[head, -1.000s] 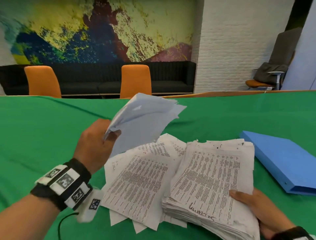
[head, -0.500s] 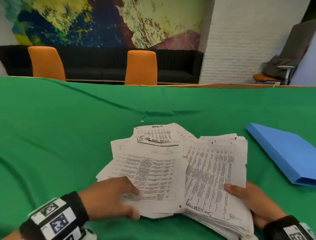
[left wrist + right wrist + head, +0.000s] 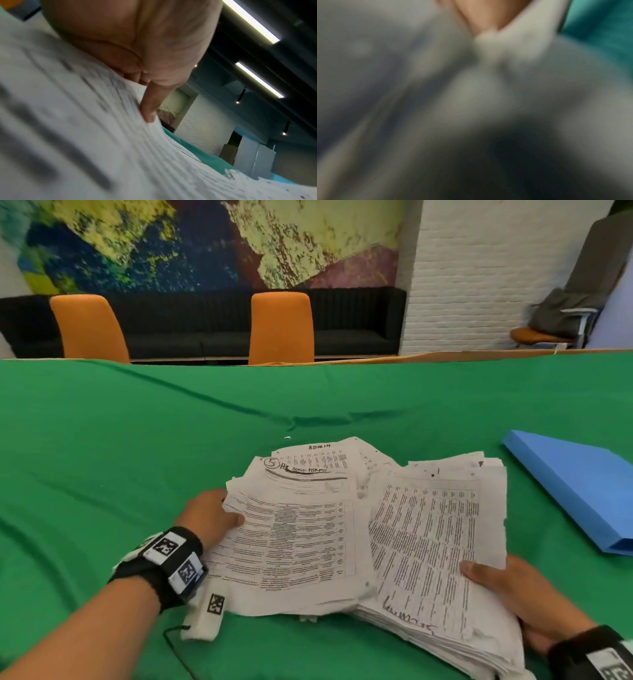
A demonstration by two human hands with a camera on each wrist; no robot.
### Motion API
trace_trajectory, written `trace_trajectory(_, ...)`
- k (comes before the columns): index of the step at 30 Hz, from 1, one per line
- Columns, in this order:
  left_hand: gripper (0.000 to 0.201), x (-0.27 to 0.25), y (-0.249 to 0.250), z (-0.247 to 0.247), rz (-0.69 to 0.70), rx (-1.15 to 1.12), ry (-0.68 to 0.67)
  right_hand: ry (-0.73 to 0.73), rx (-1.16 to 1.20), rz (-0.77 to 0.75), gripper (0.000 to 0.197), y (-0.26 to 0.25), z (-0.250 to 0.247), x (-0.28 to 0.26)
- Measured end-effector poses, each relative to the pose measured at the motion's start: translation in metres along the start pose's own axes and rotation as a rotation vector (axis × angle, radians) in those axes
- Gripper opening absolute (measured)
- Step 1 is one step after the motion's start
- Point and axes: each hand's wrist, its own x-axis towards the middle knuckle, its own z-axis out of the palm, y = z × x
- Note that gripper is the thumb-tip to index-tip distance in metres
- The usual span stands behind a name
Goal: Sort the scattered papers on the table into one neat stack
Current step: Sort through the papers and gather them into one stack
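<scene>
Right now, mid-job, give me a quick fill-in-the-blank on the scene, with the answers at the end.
1. The left hand holds the edge of the ____ pile of papers.
2. The folder right of the stack is ____ in colour.
3. The right hand has its thumb on top of the ____.
4. The cloth on the table is ____.

Answers: left; blue; stack; green

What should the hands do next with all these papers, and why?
Probably the left hand should slide its loose papers right, onto the thick stack that the right hand holds. The two piles lie side by side, overlapping, not yet one.
</scene>
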Motion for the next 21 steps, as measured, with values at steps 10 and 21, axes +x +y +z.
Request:
trace_trajectory(10,0.022,-0.035,-0.011,-0.065,0.037,-0.201,0.307,-0.059,0.043,-0.008,0.027,0.002,-0.002,0.004)
trace_trajectory(21,0.033,-0.051,-0.001,-0.053,-0.249,-1.118,0.033,-0.075,0.074,-0.025,0.028,0.004,-0.004,0.003)
